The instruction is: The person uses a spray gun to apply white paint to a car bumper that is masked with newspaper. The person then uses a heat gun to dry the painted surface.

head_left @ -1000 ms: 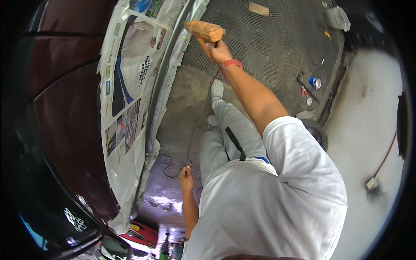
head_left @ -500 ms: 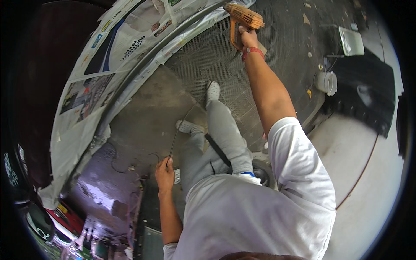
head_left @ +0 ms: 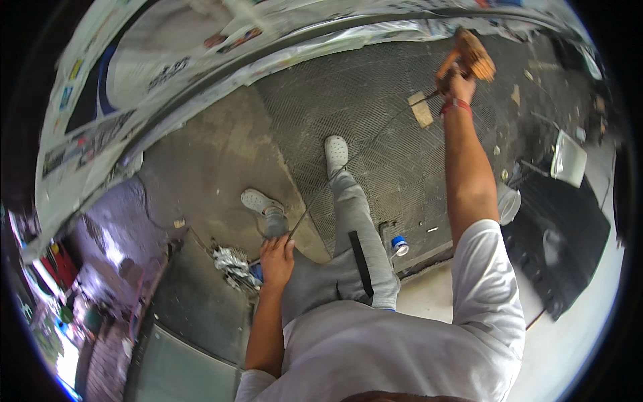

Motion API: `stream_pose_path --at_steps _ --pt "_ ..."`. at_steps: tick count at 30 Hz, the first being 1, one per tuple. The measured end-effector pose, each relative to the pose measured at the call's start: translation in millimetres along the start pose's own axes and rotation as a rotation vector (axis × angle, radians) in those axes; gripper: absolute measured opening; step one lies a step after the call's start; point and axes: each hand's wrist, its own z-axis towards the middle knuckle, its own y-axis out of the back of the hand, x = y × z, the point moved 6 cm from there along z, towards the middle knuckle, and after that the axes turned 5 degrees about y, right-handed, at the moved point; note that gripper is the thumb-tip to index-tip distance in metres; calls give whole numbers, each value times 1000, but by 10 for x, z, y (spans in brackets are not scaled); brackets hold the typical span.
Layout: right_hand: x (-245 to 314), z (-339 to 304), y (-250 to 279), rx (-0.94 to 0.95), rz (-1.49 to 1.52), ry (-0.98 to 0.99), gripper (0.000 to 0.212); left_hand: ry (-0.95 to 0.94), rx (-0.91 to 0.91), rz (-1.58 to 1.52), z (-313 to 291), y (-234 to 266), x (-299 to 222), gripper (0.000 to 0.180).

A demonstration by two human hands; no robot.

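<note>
My right arm stretches far forward, and my right hand [head_left: 461, 88] grips the handle of an orange heat gun [head_left: 476, 56] with a vented, slightly blurred body. A dark power cord [head_left: 383, 128] runs from its handle down across my leg toward my left hand. Low in front of me, my left hand [head_left: 276, 260] is closed around that cord. Beyond the gun curves a panel edge masked with newspaper [head_left: 194, 47] and plastic sheeting [head_left: 301, 63].
A tan block [head_left: 420, 110] lies on the textured mat [head_left: 301, 100]. To the right are a clear tub [head_left: 509, 204], a white pad [head_left: 569, 159] and a dark panel [head_left: 562, 248]. Crumpled foil [head_left: 233, 266] is near my left hand. A blue-capped bottle [head_left: 400, 246] stands by my leg.
The heat gun in my right hand has moved to the right along the masked edge. My view has turned left, and the cord now stretches longer between my hands.
</note>
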Motion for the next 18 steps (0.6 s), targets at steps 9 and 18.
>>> stream_pose_path --at_steps 9,18 --pt "-797 -1501 -754 625 -350 105 34 262 139 83 -457 -826 1143 34" --pt "-755 -5564 -2694 1020 -374 -48 37 452 45 -27 -847 -1107 2704 58"
